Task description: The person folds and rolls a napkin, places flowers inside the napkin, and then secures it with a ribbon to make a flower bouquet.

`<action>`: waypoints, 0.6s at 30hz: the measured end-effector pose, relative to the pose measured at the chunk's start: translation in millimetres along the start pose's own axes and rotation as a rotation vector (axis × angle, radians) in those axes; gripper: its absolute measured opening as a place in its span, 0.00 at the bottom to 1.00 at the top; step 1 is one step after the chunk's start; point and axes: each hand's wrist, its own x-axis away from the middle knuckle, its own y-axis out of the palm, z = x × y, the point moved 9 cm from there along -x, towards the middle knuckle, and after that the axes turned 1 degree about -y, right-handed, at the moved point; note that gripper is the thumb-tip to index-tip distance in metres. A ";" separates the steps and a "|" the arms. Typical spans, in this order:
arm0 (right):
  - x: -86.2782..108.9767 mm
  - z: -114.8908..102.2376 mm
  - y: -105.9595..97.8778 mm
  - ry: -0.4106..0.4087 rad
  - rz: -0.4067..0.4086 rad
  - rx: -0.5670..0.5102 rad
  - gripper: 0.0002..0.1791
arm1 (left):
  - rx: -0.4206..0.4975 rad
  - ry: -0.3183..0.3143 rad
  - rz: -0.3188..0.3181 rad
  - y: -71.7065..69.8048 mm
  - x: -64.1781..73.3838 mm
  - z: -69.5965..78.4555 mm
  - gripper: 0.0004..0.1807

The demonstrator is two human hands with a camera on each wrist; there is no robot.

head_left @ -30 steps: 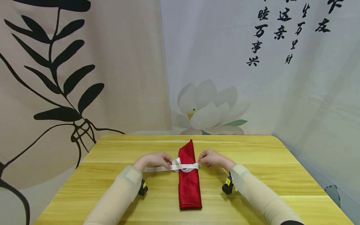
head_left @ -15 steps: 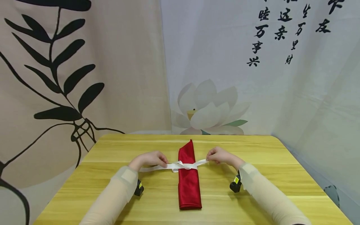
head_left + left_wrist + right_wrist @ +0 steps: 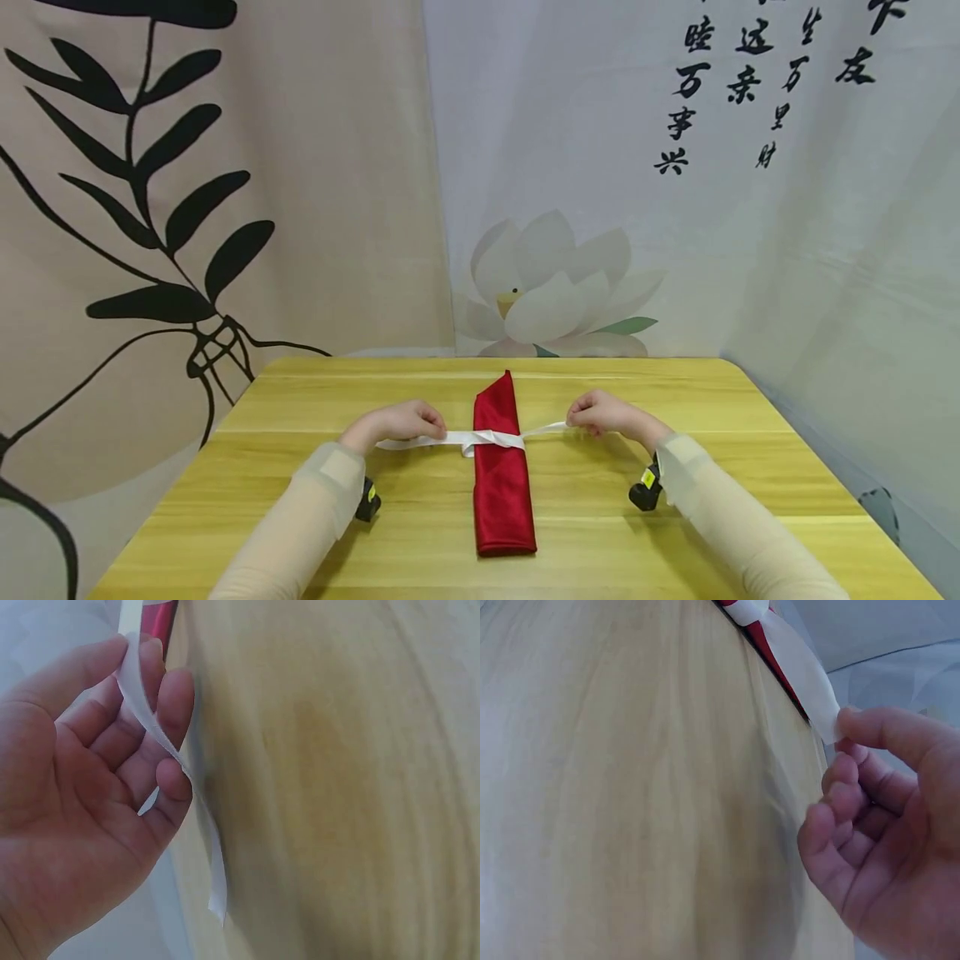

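A folded red satin cloth (image 3: 504, 500) lies lengthwise on the table, wrapped across its upper half by a white ribbon (image 3: 495, 437) that crosses over itself on top. To the left of the cloth, my left hand (image 3: 402, 423) pinches one ribbon tail between thumb and fingers; in the left wrist view the loose end of the ribbon (image 3: 214, 847) hangs past the fingers. My right hand (image 3: 611, 414) is off to the right, pinching the other tail by its tip between thumb and forefinger. That tail is stretched from the cloth in the right wrist view, where the ribbon (image 3: 802, 671) looks flat.
The wooden table (image 3: 337, 533) has a straight back edge and rounded far corners. Behind it hangs a printed fabric backdrop (image 3: 360, 167) with leaves, a lotus and writing. A small black camera sits at each wrist.
My right hand has moved right, drawing its ribbon tail out from the cloth. My left hand has shifted slightly left. The ribbon's loop has pulled down into a flat crossing on the cloth.
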 end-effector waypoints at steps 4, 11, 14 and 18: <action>0.0 9.7 4.8 0.031 -0.016 -0.173 0.11 | 0.091 -0.012 -0.020 4.0 -0.9 -3.7 0.09; -4.9 27.9 15.6 0.099 -0.008 -0.500 0.10 | 0.102 -0.055 -0.055 10.5 -2.1 -7.4 0.08; -6.1 31.2 17.7 0.113 0.002 -0.531 0.13 | 0.117 -0.064 -0.083 14.8 -2.7 -7.3 0.09; -8.5 32.1 21.3 0.119 -0.004 -0.511 0.17 | 0.142 -0.082 -0.086 17.5 -2.6 -6.5 0.08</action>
